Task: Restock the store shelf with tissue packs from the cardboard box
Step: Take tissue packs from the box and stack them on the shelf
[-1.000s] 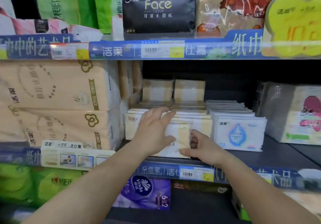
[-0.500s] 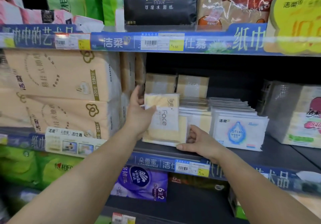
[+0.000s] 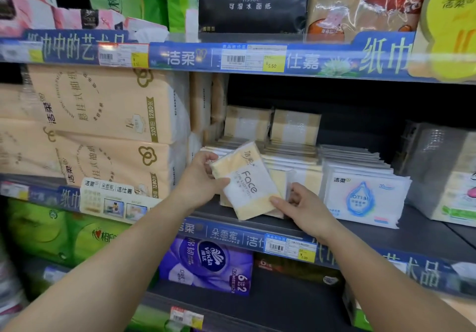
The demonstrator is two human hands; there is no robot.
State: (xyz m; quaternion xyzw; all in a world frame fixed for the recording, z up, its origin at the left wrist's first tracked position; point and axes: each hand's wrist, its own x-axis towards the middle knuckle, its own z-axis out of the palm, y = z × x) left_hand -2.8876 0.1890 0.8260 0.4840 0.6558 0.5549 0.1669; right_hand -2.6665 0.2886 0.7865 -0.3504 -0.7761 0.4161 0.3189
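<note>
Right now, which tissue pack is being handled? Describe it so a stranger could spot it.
On the middle shelf, beside the blue-drop packs, both hands hold one yellow Face pack. It alone is tilted.

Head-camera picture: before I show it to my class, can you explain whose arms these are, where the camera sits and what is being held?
No machine here: a person wears one camera on the head, looking forward and down at store shelves. The left hand grips a small cream-and-white plastic tissue pack printed "Face", tilted; the right hand pinches its lower corner. Behind lie flat stacks of matching cream-striped packs. Beside them, on the dark grey shelf, stands a white pack with a blue droplet.
</note>
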